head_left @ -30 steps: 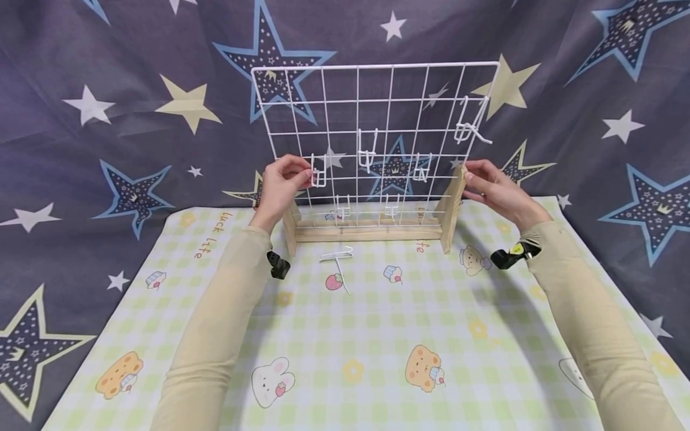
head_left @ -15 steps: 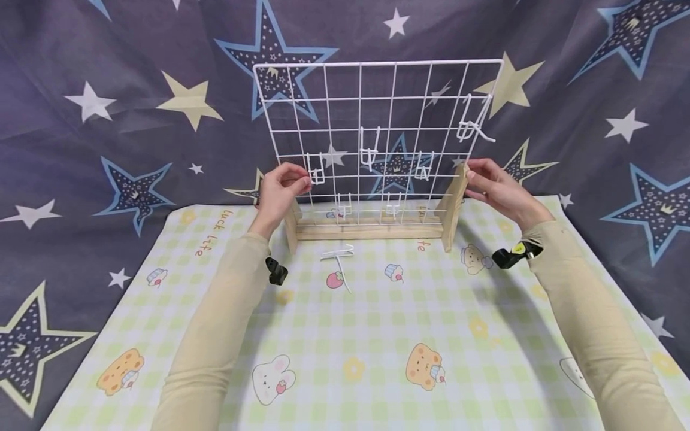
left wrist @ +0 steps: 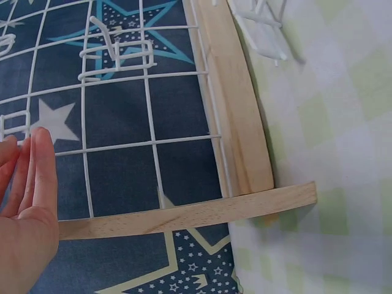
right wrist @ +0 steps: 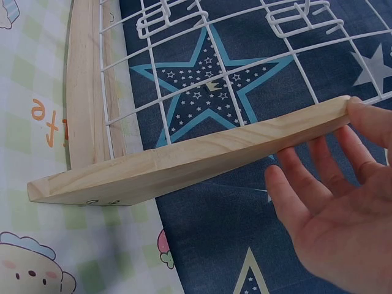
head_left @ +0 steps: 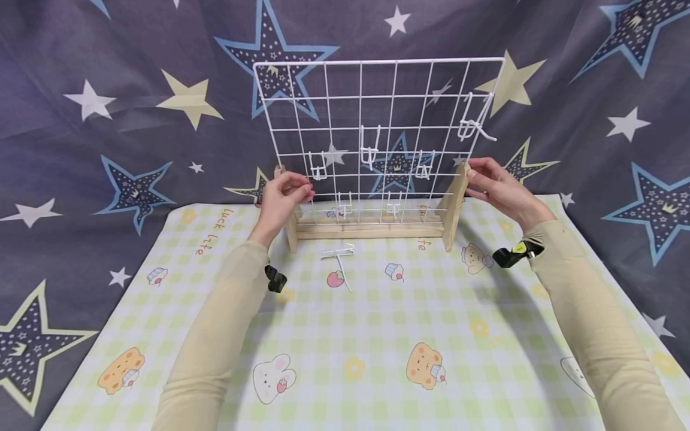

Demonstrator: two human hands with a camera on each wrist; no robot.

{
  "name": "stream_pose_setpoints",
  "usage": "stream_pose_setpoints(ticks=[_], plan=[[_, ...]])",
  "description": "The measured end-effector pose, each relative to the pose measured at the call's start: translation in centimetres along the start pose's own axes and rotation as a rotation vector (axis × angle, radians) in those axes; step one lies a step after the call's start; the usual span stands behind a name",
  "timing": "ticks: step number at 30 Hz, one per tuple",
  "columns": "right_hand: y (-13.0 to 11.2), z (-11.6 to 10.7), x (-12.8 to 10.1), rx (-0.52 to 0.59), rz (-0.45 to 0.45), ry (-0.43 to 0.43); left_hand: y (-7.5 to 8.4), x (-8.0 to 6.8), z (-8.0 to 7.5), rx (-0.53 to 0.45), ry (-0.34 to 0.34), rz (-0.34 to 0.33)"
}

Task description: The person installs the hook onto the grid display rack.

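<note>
So the white wire grid [head_left: 377, 129] stands upright in its wooden stand [head_left: 372, 227] near the far edge of the worktop [head_left: 345, 335], with a few wire hooks [head_left: 369, 149] hung on it. Left hand [head_left: 281, 200] is up at the stand's left upright, fingers [left wrist: 41, 165] lying straight against the wires, gripping nothing. Right hand [head_left: 498, 188] has relaxed fingertips [right wrist: 367, 119] touching the top of the right upright [right wrist: 184, 162]. A loose hook [head_left: 338, 257] lies on the checked cloth just in front of the stand.

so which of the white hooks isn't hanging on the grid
The loose hook lying flat on the checked mat, in front of the wooden base. All the other hooks hang on the wire grid.
</note>
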State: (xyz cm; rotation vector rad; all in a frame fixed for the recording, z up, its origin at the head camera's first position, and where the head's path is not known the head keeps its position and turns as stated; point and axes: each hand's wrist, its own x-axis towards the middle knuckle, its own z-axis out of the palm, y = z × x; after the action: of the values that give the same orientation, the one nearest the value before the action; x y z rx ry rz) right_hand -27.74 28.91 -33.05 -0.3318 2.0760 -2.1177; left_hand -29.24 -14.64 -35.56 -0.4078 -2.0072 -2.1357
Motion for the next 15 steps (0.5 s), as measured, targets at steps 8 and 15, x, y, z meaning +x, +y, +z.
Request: stream_pose_setpoints(ticks=[8,15], plan=[[0.0,0.0,0.0,0.002,0.003,0.0,-0.8,-0.7,-0.2,-0.015,-0.026,-0.025],[0.0,0.0,0.0,0.005,0.001,-0.005,-1.5,-1.5,-0.2,0.015,-0.047,-0.064]])
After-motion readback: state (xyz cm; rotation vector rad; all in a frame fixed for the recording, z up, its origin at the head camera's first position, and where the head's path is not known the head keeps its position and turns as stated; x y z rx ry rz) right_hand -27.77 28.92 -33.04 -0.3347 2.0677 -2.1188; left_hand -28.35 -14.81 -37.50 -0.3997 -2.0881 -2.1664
